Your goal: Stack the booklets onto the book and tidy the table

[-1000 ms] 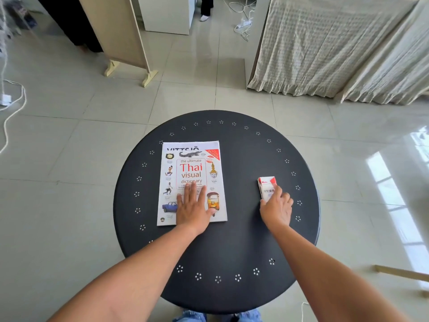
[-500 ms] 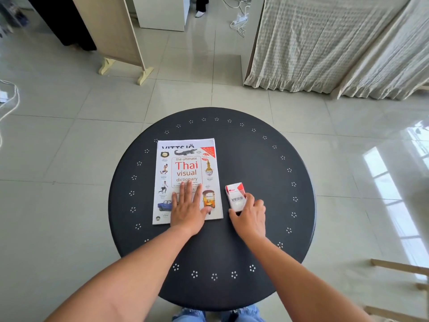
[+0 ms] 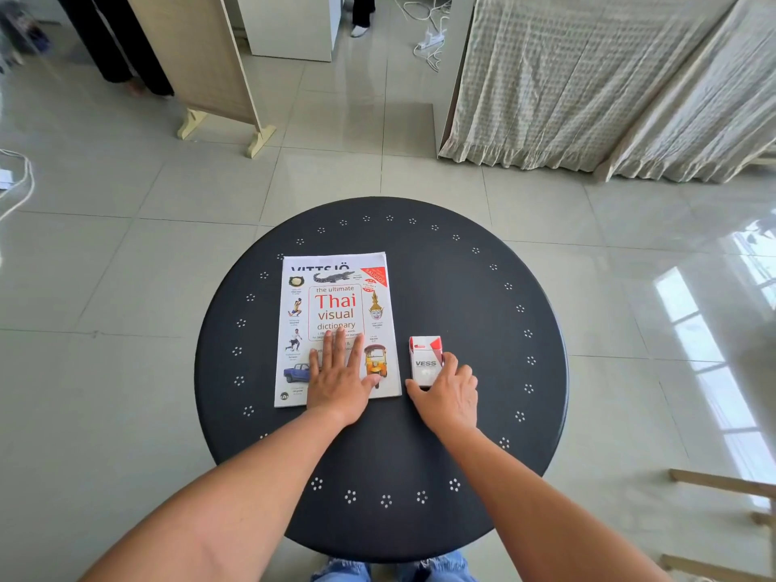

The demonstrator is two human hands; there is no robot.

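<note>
My right hand (image 3: 447,394) is wrapped around the near end of the small red-and-white box (image 3: 426,360) marked VESS, thumb on its left edge and fingers curled over its right side, so the grip is closed on the box while the box lies flat on the round black table (image 3: 462,296). My left hand (image 3: 341,378) is not gripping anything: it lies palm down with the fingers spread and straight, pressed on the lower middle of the Thai visual dictionary (image 3: 336,325). That dictionary lies face up on the left half of the table, its long edges running away from me, tilted very slightly. Under its far edge I can see a strip of another white sheet or booklet (image 3: 319,262) with large dark letters, mostly covered; I cannot tell how many pieces lie beneath. The box sits just beside the dictionary's right edge, near its lower corner, with a narrow band of dark table between them, so they are apart. The table's rim carries a ring of small white dotted flower marks. Beyond the table I see a pale tiled floor (image 3: 126,266), a cloth-covered piece (image 3: 588,77) at the upper right, and a wooden panel on feet (image 3: 201,60) at the upper left.
</note>
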